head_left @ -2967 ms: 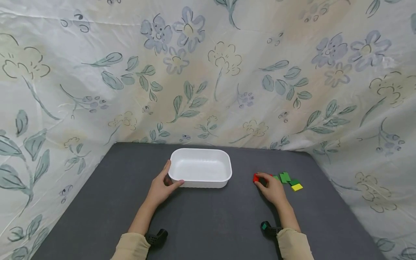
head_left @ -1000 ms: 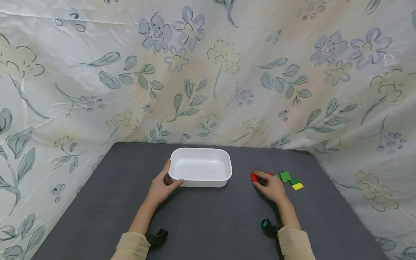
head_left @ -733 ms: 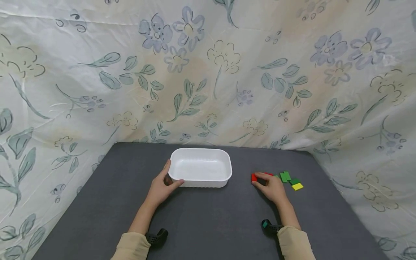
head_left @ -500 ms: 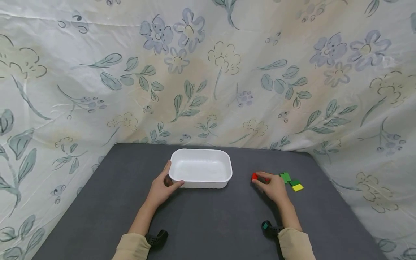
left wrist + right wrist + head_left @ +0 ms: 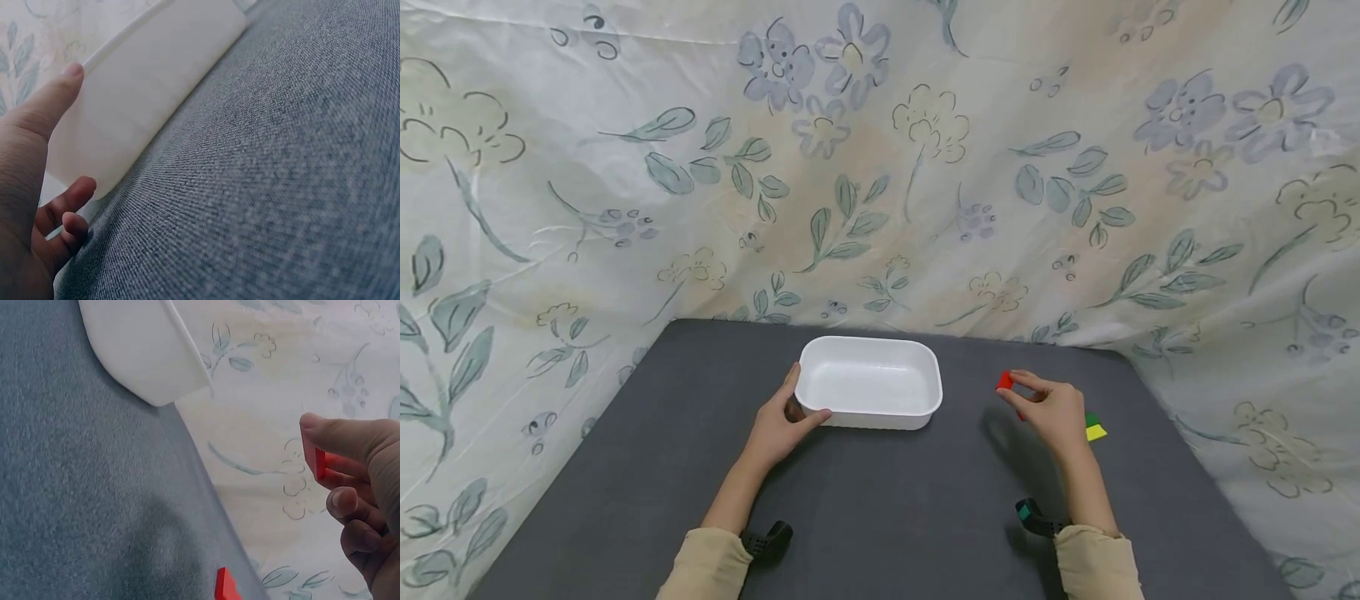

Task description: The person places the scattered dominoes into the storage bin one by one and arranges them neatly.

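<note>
My right hand [image 5: 1051,410] pinches a red block [image 5: 1004,380] between thumb and fingertips, raised clear of the worktop [image 5: 880,508]; its shadow [image 5: 1011,446] falls apart from it. The white container [image 5: 868,419] stands to the left of that hand, its long axis running left to right, so its right end faces the block across a stretch of worktop. The block's own long axis I cannot establish. My left hand [image 5: 775,429] grips the container's left end at the near corner, thumb on the near wall; my right is the nearer of the two to the loose pieces. A second red piece [image 5: 225,586] lies below the right hand; a green piece [image 5: 1092,420] and a yellow piece [image 5: 1096,432] show just beside it, partly hidden.
</note>
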Tool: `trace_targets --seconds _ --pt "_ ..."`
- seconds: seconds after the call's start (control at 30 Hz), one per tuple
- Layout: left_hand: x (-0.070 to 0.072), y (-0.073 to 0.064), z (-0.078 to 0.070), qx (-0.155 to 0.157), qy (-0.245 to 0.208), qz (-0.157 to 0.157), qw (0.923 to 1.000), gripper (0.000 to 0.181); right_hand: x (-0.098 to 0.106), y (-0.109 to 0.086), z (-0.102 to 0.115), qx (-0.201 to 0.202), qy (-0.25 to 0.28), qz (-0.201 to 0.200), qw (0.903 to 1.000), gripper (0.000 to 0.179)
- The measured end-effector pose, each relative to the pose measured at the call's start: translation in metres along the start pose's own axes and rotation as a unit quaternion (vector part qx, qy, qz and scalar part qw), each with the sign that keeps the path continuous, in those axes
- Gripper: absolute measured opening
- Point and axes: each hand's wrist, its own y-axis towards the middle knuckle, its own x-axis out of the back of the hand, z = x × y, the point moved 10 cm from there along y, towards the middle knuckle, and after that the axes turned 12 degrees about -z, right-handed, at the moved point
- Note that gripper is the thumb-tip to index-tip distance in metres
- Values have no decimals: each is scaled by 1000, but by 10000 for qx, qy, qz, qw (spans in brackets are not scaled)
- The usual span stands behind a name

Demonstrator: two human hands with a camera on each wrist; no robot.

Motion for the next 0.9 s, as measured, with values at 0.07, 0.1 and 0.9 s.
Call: trace_targets --seconds 0.07,0.1,0.9 --pt "1 0 0 9 -1 -2 10000 109 1 0 4 5 -39 -32 10000 42" --pt "1 -1 0 14 2 -5 10000 109 1 0 6 15 -43 -44 10000 42" --pt "1 -6 -4 4 113 -121 9999 108 -8 -4 61 476 192 -480 9975 46"
